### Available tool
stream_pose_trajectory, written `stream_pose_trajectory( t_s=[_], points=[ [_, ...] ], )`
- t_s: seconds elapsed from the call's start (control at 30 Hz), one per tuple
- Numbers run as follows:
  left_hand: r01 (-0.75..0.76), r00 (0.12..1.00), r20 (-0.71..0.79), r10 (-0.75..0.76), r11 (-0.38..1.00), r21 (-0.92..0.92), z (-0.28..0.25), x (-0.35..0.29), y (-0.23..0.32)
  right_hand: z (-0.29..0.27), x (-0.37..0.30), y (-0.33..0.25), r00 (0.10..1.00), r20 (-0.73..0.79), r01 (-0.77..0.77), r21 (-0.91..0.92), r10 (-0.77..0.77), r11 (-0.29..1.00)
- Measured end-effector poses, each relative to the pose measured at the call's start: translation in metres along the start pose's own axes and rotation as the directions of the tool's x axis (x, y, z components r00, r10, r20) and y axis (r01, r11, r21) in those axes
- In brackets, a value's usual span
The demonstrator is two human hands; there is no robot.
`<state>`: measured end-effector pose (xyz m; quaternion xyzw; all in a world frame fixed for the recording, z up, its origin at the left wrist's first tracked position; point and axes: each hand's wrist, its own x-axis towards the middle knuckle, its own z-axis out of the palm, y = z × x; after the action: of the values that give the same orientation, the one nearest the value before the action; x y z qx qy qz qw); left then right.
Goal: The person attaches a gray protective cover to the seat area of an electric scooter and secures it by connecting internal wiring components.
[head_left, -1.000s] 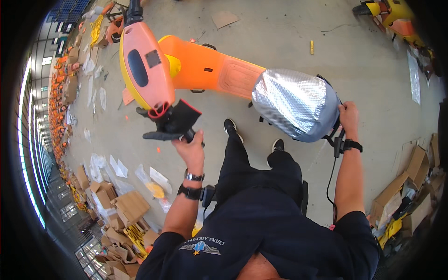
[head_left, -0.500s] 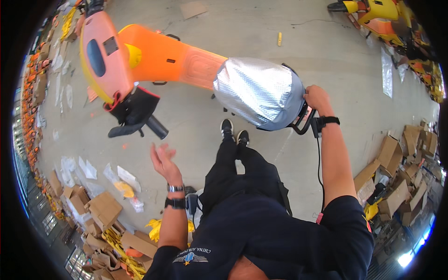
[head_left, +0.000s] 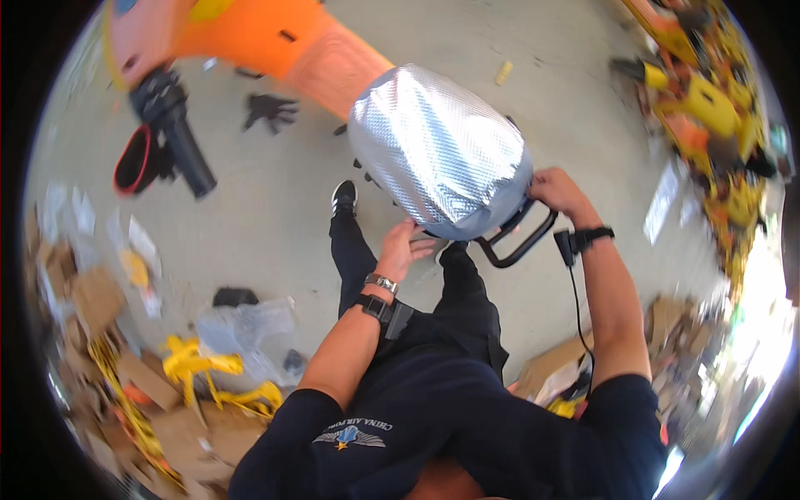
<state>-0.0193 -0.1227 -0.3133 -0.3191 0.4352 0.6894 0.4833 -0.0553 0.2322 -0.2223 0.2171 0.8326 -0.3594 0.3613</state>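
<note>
A silver quilted seat cover (head_left: 433,142) with a grey border sits over the seat of an orange electric scooter (head_left: 275,50). At the rear end of the seat, my right hand (head_left: 558,193) is closed on the cover's grey edge, just above the black rear grab rail (head_left: 521,246). My left hand (head_left: 404,250) touches the near lower edge of the cover, its fingers stretched out beneath it. What lies under the cover is hidden.
The scooter's black handlebar grip (head_left: 187,158) and a red-trimmed black muff (head_left: 137,162) are at left. A black glove-like thing (head_left: 271,112) shows against the floor. Yellow parts (head_left: 204,367), plastic bags (head_left: 250,329) and cardboard (head_left: 96,300) lie lower left; yellow scooters (head_left: 704,108) stand right.
My left hand has moved right, from open air near the handlebar to the cover's near edge. My right hand stays at the rear edge. The view has shifted, and the handlebar has turned.
</note>
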Motion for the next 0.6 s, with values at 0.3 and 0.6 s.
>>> stream_pose_trajectory(
  t_s=[0.3, 0.6],
  points=[
    [-0.277, 0.958, -0.062, 0.279, 0.85, -0.449, 0.071, -0.022, 0.007, 0.005, -0.026, -0.023, 0.975, -0.192, 0.215, 0.679, -0.113, 0.702],
    [-0.472, 0.848, -0.321, 0.421, 0.876, -0.1, 0.061, -0.062, 0.077, -0.022, -0.027, -0.145, 0.908, -0.303, 0.388, 0.868, -0.291, 0.309]
  ],
)
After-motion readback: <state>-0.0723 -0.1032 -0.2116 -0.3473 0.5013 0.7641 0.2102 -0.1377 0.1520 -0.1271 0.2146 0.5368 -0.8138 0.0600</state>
